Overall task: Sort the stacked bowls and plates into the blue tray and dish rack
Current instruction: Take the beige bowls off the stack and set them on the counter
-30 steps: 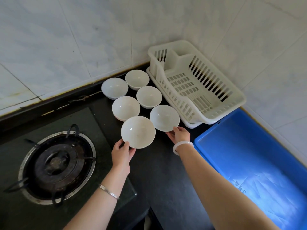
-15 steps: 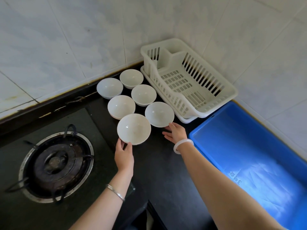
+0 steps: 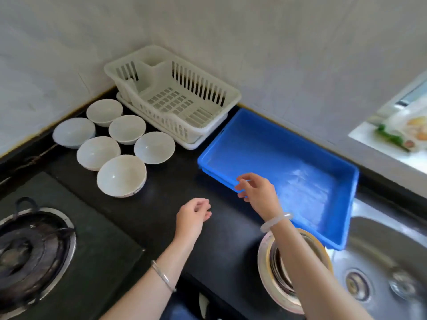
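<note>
Several white bowls stand in two rows on the black counter, the nearest bowl [image 3: 121, 176] at the front and another bowl [image 3: 154, 147] to its right. Behind them the white dish rack [image 3: 231, 93] holds nothing. The blue tray [image 3: 346, 181] lies to the right, also with nothing in it. My right hand [image 3: 256, 190] hovers at the tray's near left rim, fingers apart, holding nothing. My left hand [image 3: 193, 214] hangs over the bare counter, fingers loosely curled, holding nothing. No plates are in view.
A gas burner [image 3: 30, 250] sits at the lower left and a second burner [image 3: 293, 269] under my right forearm. A steel sink [image 3: 388, 273] fills the lower right. Tiled walls close the corner behind the rack. A packet [image 3: 402, 132] lies on a ledge at right.
Both hands left the two front bowls and moved right; the right hand now hovers at the blue tray's rim. The camera swung right, bringing the sink and second burner into view.
</note>
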The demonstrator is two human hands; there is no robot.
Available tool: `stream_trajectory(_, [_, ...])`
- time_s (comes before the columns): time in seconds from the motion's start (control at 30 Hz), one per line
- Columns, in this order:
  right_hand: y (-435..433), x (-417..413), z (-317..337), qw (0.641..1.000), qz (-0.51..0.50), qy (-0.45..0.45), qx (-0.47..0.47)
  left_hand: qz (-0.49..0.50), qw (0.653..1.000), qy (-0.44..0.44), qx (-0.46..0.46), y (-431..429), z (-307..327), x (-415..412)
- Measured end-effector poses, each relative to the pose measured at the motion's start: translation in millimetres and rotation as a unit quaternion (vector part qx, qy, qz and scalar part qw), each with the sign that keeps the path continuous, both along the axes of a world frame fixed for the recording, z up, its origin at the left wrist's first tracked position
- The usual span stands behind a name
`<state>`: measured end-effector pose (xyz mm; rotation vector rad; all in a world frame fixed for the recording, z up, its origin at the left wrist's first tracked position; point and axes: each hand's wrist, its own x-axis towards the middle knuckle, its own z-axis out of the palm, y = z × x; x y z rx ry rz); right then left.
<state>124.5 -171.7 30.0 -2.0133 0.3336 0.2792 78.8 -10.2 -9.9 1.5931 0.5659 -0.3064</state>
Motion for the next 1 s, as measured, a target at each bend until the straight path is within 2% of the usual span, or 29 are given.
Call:
stream_trajectory(0.1, [-52, -38, 3, 0.995, -0.053, -0.007, -0.08, -0.138, 0.989, -0.024, 0.047, -46, 17, -7])
stream_trajectory(0.2, [-98, -77, 0, 0.976, -0.097, 0.0, -0.198, -0.259, 0.956, -0.066, 0.121, -85, 28, -20])
stream_trajectory(0.33, [-136, -120, -11, 0.956, -0.107, 0.009, -0.274, -0.328, 0.926, -0.101, 0.158, -122, 30, -40])
stream_trajectory(0.47, [-149, -143, -20, 0.949, -0.099, 0.025, -0.3, -0.348, 0.911, -0.101, 0.196, -140, 22, -54])
stream_trajectory(0.6, [-151, -152, -25, 0.951, -0.099, 0.004, -0.292, -0.338, 0.909, -0.112, 0.217, -145, 18, -59])
stream_trajectory(0.8, [-157, -150, -27, 0.95, -0.06, 0.03, -0.305, -0.328, 0.912, -0.11, 0.222, -149, 14, -62])
stream_trajectory(1.0, [-167, -154, -20, 0.951, -0.03, 0.038, -0.304, -0.306, 0.93, -0.076, 0.188, -147, 16, -64])
